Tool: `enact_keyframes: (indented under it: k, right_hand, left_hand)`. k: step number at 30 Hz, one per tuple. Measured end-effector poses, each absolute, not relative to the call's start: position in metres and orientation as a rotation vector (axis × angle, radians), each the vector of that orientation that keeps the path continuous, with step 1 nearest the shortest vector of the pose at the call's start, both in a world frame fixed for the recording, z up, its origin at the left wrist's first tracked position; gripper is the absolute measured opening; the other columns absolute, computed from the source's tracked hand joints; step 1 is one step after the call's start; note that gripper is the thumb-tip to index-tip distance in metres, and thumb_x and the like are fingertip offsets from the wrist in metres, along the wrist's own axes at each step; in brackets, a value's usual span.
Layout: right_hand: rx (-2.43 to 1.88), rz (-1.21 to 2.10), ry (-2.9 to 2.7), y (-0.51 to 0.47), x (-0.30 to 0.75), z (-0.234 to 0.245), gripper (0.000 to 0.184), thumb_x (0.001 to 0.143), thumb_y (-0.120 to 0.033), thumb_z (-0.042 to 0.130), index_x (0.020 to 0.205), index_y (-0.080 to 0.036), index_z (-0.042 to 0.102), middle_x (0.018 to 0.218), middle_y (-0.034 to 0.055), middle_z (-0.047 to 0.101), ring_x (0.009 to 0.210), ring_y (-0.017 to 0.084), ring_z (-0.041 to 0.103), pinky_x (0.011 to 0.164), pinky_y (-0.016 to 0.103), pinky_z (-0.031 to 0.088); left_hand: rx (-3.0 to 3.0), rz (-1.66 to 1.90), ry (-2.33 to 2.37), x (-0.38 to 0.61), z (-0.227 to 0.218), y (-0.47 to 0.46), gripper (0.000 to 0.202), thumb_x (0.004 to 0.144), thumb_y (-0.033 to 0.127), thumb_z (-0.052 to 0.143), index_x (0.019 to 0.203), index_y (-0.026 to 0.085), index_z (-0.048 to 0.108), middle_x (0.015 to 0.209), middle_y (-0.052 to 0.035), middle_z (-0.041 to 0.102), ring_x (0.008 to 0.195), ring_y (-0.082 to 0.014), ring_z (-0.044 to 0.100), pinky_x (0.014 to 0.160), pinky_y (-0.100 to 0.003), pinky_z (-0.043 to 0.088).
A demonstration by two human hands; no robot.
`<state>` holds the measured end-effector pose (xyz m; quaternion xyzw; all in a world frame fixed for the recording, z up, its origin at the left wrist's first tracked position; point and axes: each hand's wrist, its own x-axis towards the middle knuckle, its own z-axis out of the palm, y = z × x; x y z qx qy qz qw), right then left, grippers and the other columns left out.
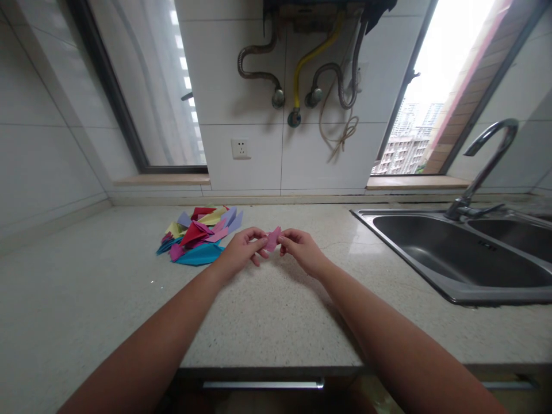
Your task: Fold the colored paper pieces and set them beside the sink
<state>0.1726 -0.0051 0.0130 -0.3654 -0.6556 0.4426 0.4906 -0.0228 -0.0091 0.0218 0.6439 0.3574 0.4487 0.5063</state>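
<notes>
Forearms [172,330]: reaching over the counter [267,328] from its near edge
Left hand [241,249]: thumb and fingers pinched on the pink paper [272,238]
Right hand [304,251]: thumb and fingers pinched on its other side
Pink paper: between both hands, above the counter
Paper pile [198,237]: folded, many-coloured, left of the hands
Sink [495,294]: right, well apart

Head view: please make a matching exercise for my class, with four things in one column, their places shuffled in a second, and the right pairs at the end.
Things
1. small pink paper
2. pile of coloured papers
3. wall socket
4. metal tap

Places
A. on the white tiled wall
B. at the back edge of the sink
C. on the countertop
D. between the left hand and right hand

Right pairs
1-D, 2-C, 3-A, 4-B
</notes>
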Motion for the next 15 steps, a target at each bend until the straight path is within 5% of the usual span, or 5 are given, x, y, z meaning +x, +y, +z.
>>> enact_keyframes:
  k: [6, 15]
  right_hand:
    - [-0.871, 1.026, -1.672, -0.006, 0.172, 0.014, 0.029, 0.081, -0.046, 0.063, 0.079, -0.017, 0.064, 0.071, 0.0006, 0.060, 0.061, 0.012, 0.051, 0.060, 0.026, 0.041]
    - [-0.847, 1.040, -1.733, -0.010, 0.170, 0.014, 0.029, 0.083, -0.047, 0.061, 0.080, -0.018, 0.063, 0.069, -0.0008, 0.056, 0.061, 0.011, 0.047, 0.060, 0.026, 0.040]
  left_hand:
    - [1.690, 1.005, 0.871, -0.021, 0.025, -0.015, 0.035, 0.080, 0.048, 0.066, 0.098, 0.017, 0.062, 0.084, -0.0022, 0.066, 0.056, -0.0092, 0.055, 0.043, -0.018, 0.034]
    - [1.700, 1.055, 0.896, -0.021, 0.031, -0.012, 0.033, 0.078, 0.046, 0.067, 0.087, 0.015, 0.070, 0.080, -0.0033, 0.068, 0.062, -0.0115, 0.051, 0.057, -0.023, 0.035]
